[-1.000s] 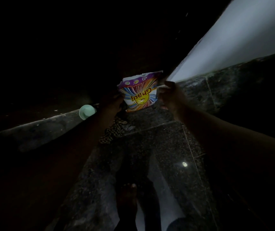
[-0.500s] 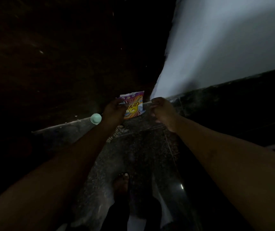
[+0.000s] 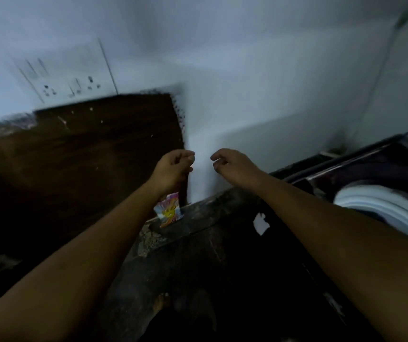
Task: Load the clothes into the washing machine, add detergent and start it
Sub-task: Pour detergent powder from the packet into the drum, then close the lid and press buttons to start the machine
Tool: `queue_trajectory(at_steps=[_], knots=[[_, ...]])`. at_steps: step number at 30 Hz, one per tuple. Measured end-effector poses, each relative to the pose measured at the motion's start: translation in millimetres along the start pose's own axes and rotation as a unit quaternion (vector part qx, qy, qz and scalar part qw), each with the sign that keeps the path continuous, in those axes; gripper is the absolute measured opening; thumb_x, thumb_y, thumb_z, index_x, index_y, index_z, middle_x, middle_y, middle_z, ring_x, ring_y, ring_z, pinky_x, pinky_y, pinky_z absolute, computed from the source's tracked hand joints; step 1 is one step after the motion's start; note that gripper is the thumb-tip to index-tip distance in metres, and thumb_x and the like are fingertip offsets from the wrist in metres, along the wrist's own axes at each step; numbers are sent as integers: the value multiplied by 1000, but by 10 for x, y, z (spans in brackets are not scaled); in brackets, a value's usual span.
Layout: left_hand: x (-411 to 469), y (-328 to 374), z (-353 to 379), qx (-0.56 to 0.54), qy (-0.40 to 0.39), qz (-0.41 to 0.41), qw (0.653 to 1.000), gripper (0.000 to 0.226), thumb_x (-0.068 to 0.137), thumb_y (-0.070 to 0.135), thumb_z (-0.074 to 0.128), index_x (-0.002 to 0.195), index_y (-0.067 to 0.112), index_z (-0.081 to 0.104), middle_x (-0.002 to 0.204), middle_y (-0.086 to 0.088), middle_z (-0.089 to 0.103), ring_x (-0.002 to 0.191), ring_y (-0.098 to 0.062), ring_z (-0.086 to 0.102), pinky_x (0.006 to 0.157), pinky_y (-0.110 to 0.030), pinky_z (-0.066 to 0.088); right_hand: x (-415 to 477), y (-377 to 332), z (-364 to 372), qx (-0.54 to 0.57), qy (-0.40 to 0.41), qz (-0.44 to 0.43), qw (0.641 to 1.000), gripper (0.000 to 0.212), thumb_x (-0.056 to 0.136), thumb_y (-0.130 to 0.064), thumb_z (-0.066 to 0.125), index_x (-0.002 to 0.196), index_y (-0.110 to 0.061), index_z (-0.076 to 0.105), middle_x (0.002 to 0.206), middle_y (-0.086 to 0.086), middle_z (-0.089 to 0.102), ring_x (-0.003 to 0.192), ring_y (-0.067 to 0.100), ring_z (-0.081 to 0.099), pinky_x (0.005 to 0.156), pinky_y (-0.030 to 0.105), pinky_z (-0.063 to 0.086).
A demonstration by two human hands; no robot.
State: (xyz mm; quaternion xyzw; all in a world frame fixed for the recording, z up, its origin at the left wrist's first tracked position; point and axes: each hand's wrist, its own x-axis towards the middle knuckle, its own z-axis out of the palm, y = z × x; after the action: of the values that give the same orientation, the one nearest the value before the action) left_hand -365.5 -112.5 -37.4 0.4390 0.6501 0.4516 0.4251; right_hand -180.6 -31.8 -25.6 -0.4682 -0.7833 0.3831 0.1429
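The colourful detergent packet [image 3: 169, 211] stands upright on the dark stone floor, in the corner where the brown door meets the white wall. My left forearm covers its upper left part. My left hand [image 3: 173, 166] hovers above it with loosely curled fingers and holds nothing. My right hand [image 3: 232, 164] hangs beside it, also loosely curled and empty. At the right edge is the washing machine [image 3: 361, 174], its white drum rim [image 3: 383, 211] showing. Any clothes inside it are too dark to make out.
A brown wooden door [image 3: 87, 156] fills the left. A switchboard with sockets [image 3: 69, 87] sits on the white wall above it. A patterned cloth [image 3: 148, 240] and a white scrap [image 3: 261, 224] lie on the floor. My foot [image 3: 161, 302] is below.
Both hands held the packet by its top corners, lowered it to the floor corner and let go. They have since risen above it, and my view has tilted up to the wall.
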Motion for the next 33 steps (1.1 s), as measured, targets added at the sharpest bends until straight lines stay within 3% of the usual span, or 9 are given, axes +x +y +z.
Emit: queue_trajectory(at_steps=[4,7,14,20,22,25,27,33], knots=[[10,636,236,17,-33,58,998,22,100,28,59,117,18,66,115,-7,70,98,-17,69,81,-36,50,-336,-76,-614,-15,73,-14,997,28,96,-15,57,121,-17,68,115,0,66,104,16,61,91,28,48],[113,1046,465,25,-84,95,992,20,99,32,59,114,22,68,114,-2,70,102,-18,71,84,-35,53,-520,-15,-1021,-5,137,8,991,25,97,-16,57,119,-16,69,117,1,66,103,16,61,86,25,45],[519,1715,1014,65,-223,172,957,24,101,34,55,119,24,67,117,2,69,104,-16,69,91,-36,55,-919,177,-1787,19,262,107,959,24,96,-12,58,117,-14,69,115,8,67,107,27,65,96,36,53],[827,2255,1648,87,-343,213,911,23,101,31,56,119,21,67,116,1,70,102,-14,70,91,-36,54,-1556,267,-2240,26,370,200,907,23,95,-8,60,116,-11,68,115,14,70,105,31,66,92,39,53],[822,2390,1940,90,-381,225,892,24,101,29,56,120,17,66,117,-2,70,98,-13,70,84,-31,54,-1830,282,-2311,18,397,234,887,21,95,-11,60,115,-12,68,115,11,71,102,29,66,89,41,54],[734,2513,2360,82,-432,232,868,24,102,26,56,120,13,65,117,-8,70,95,-14,68,72,-22,52,-2256,305,-2366,7,437,286,853,21,97,-12,58,116,-12,67,102,5,70,88,23,65,73,32,54],[671,2558,2619,78,-467,230,850,23,101,27,57,118,15,66,117,-7,70,98,-16,68,74,-24,52,-2512,330,-2394,4,459,315,830,21,97,-13,58,117,-13,67,99,2,67,87,21,64,67,26,51],[543,2628,3285,73,-513,241,820,22,100,30,58,116,18,67,114,-2,71,99,-16,70,79,-31,52,-3108,559,-2572,-6,489,384,783,27,95,-19,60,122,-16,66,106,3,68,94,23,65,84,36,54]])
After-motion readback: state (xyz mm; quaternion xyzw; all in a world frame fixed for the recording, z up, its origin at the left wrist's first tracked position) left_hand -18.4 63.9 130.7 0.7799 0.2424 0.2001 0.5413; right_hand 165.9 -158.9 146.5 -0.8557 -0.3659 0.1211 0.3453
